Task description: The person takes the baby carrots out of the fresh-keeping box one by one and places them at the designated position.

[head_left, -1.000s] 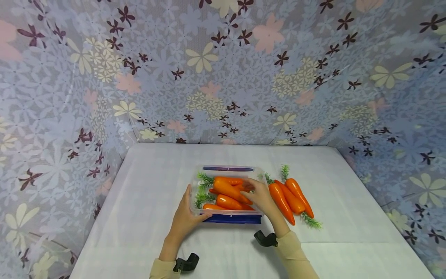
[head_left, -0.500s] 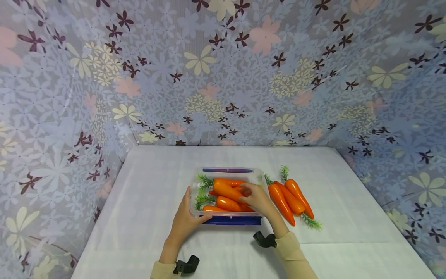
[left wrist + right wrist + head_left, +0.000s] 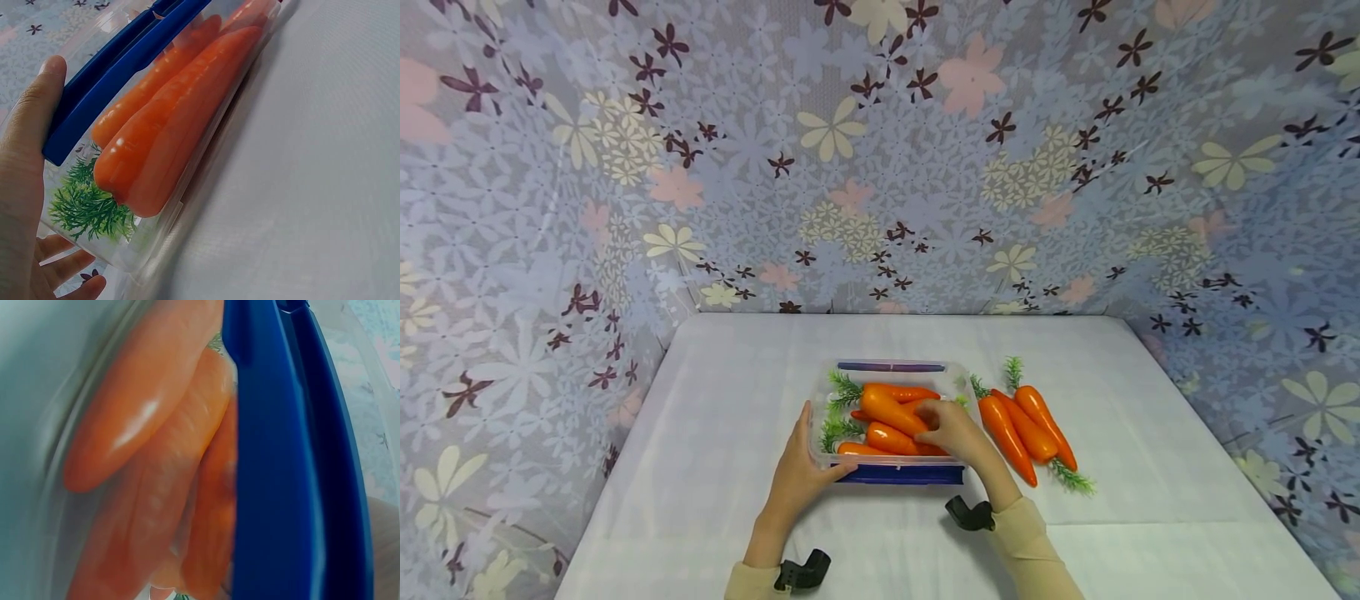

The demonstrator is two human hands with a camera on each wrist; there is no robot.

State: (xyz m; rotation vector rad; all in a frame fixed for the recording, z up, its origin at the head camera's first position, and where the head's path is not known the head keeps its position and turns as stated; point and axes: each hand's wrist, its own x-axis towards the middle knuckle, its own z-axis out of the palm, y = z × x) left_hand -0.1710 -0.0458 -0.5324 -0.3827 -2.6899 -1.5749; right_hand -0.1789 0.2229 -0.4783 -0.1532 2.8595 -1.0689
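Note:
A clear plastic box (image 3: pixel 822 437) with blue latches (image 3: pixel 898 474) stands on the table, lid off, filled with several orange carrots. My left hand (image 3: pixel 801 471) grips its front left corner. In the left wrist view the thumb (image 3: pixel 47 87) lies by the blue latch and the fingers are behind the left wall. My right hand (image 3: pixel 951 427) reaches in over the right end. Its thumb and fingers hold the narrow end of the top carrot (image 3: pixel 886 406), whose tip they hide. Through the wall in the right wrist view, more carrots (image 3: pixel 150 394) show.
Right of the box lie three more carrots (image 3: pixel 1006 437) with green tops, close to its wall. The table (image 3: pixel 737 375) has a white cloth. Floral fabric walls (image 3: pixel 880 208) rise behind it and at both sides.
My right hand has dropped slightly toward the front and closed round the top carrot's narrow end. The rear carrot's tip now shows behind it. My left hand stays at the corner.

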